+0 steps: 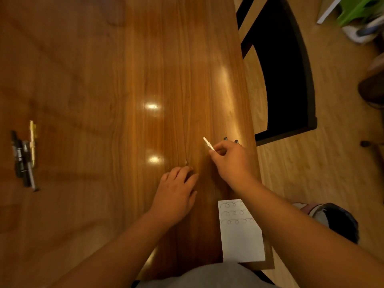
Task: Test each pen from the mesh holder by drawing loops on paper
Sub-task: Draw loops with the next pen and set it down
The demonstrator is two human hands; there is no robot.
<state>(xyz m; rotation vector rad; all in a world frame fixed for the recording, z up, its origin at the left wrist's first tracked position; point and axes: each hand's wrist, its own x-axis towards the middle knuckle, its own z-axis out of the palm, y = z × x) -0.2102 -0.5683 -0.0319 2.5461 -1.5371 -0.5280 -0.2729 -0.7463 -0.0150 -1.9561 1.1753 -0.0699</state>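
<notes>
My right hand is closed around a thin white pen whose end sticks out up and to the left. Just behind that hand two dark pen tips show near the table's right edge; the mesh holder itself is hidden. My left hand lies palm down on the wooden table, fingers loosely curled, holding nothing I can see. A white sheet of paper lies near the front right edge, with three rows of drawn loops at its top, partly under my right forearm.
A group of black pens and one gold pen lies at the far left of the table. A black chair stands to the right beyond the table edge. A dark bin sits on the floor at the right.
</notes>
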